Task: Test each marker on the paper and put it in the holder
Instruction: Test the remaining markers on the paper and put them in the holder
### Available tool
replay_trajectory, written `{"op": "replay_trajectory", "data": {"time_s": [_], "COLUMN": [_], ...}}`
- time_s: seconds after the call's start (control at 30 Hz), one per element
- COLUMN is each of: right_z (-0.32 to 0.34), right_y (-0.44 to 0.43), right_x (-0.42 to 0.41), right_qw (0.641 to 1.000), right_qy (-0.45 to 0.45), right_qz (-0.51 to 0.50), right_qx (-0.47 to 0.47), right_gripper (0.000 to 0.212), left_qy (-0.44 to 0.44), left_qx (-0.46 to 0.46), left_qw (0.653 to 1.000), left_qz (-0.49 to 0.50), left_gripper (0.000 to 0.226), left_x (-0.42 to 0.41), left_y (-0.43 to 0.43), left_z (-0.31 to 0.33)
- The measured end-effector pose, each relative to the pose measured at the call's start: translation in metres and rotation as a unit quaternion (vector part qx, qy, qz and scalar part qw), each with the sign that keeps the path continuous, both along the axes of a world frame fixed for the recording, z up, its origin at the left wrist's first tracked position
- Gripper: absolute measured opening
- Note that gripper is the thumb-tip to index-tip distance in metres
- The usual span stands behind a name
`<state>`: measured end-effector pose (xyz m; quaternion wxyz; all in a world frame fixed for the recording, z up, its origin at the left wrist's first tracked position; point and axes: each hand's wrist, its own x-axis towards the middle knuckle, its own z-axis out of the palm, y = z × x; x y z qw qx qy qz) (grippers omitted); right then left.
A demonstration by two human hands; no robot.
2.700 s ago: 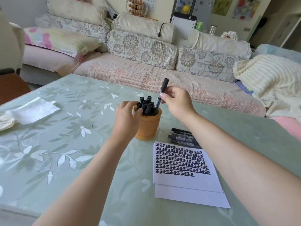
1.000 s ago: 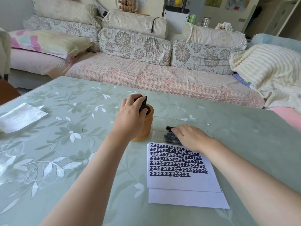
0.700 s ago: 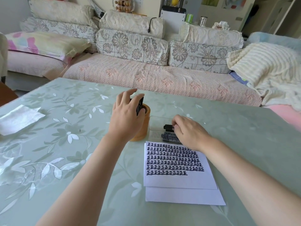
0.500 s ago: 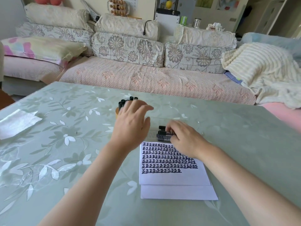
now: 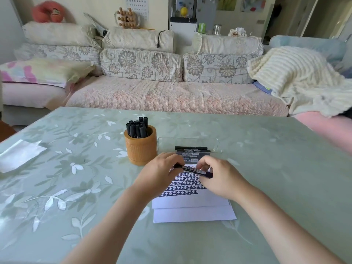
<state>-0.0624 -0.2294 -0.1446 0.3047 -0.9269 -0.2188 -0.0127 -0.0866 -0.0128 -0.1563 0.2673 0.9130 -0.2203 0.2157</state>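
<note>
Crosswise, marker [image 5: 192, 170] between left hand [image 5: 159, 177], right hand [image 5: 222, 178].

Print on the marker [image 5: 192, 170] and paper [image 5: 194, 204] is illegible.

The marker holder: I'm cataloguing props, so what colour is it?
The holder is orange-brown with a woven-looking texture, best seen in the head view.

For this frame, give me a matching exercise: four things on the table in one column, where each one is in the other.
1. held marker
2. holder
3. clear tray
4. paper

a. below the hands, rows of black marks
b. left of the tray, stored markers upright in it
c. between left hand and right hand, gripped by both
d. behind the paper, loose markers lying in it

Pairs: 1-c, 2-b, 3-d, 4-a.
</note>
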Motion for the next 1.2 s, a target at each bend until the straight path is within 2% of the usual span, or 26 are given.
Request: {"op": "replay_trajectory", "data": {"time_s": [0.07,0.13,0.27,0.4,0.5,0.7,0.83,0.97,1.03,1.2], "right_z": [-0.004,-0.004,0.000,0.002,0.002,-0.003,-0.011,-0.007,-0.005,-0.005], "right_y": [-0.006,-0.006,-0.002,0.000,0.002,-0.002,-0.006,-0.007,-0.005,-0.002], "right_x": [-0.004,-0.008,-0.016,-0.021,-0.018,-0.012,-0.003,-0.002,-0.003,-0.005], "right_qw": [0.999,0.990,0.942,0.900,0.883,0.934,0.986,0.990,0.988,0.985], "right_qy": [0.027,0.064,0.144,0.170,0.175,0.155,0.118,0.137,0.134,0.118], "right_qz": [-0.013,-0.025,-0.043,-0.042,-0.021,-0.022,0.018,0.037,0.071,0.110], "right_qx": [0.036,0.123,0.300,0.398,0.434,0.322,0.117,0.005,-0.034,-0.057], "right_gripper": [0.027,0.024,0.015,0.001,0.010,0.019,0.022,0.030,0.025,0.025], "left_qy": [0.011,0.024,0.059,0.087,0.095,0.071,0.023,-0.010,-0.015,0.007], "left_qx": [-0.012,-0.020,-0.022,0.003,0.033,-0.027,-0.030,0.020,0.040,0.071], "left_qw": [1.000,0.999,0.997,0.996,0.995,0.996,0.999,1.000,0.999,0.997], "left_qz": [0.013,0.028,0.048,0.015,0.017,0.046,0.038,0.007,-0.006,-0.027], "left_gripper": [0.007,0.009,0.009,0.005,0.011,0.022,0.038,0.031,0.024,0.017], "left_x": [-0.003,-0.006,-0.014,-0.025,-0.031,-0.023,-0.018,-0.015,-0.014,-0.012], "left_y": [0.004,0.007,0.007,-0.005,-0.012,-0.007,-0.004,-0.005,-0.005,-0.004], "left_z": [0.001,0.002,0.005,0.003,-0.001,-0.006,-0.005,-0.005,-0.008,-0.012]}}
